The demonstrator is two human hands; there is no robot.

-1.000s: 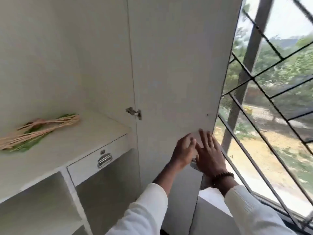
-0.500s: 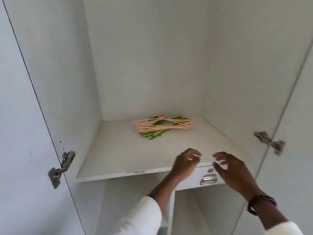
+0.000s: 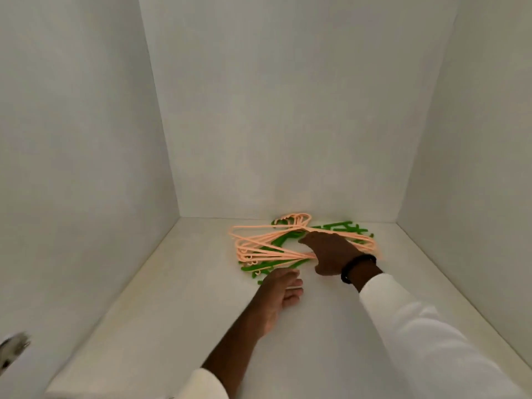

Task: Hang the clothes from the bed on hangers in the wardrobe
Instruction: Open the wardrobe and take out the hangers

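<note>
Sleeves, white, enter from the near edge of the wardrobe shelf (image 3: pixel 178 298); left hand (image 3: pixel 280 289) lies on the bare shelf just short of the hanger pile, fingers (image 3: pixel 293 283) loosely extended and holding nothing; right hand (image 3: pixel 331 253), dark band at its wrist, is farther in and rests on the right part of the pile, fingers spread over the peach hangers (image 3: pixel 267 244); whether they have closed round a bar I cannot tell. Key relation: hangers lie ahead of and slightly left of the right hand, long bars running left to right across the shelf, hooks toward the back; right hand is the nearer, already touching. Green hangers (image 3: pixel 276 264) sit beneath and interleaved with the peach ones; judgement: a lift may drag several tangled together. Shelf is smooth and white; pile sits near the back wall (image 3: pixel 288 110); side walls stand well apart, leaving free room. Clothes and bed are out of view.
</note>
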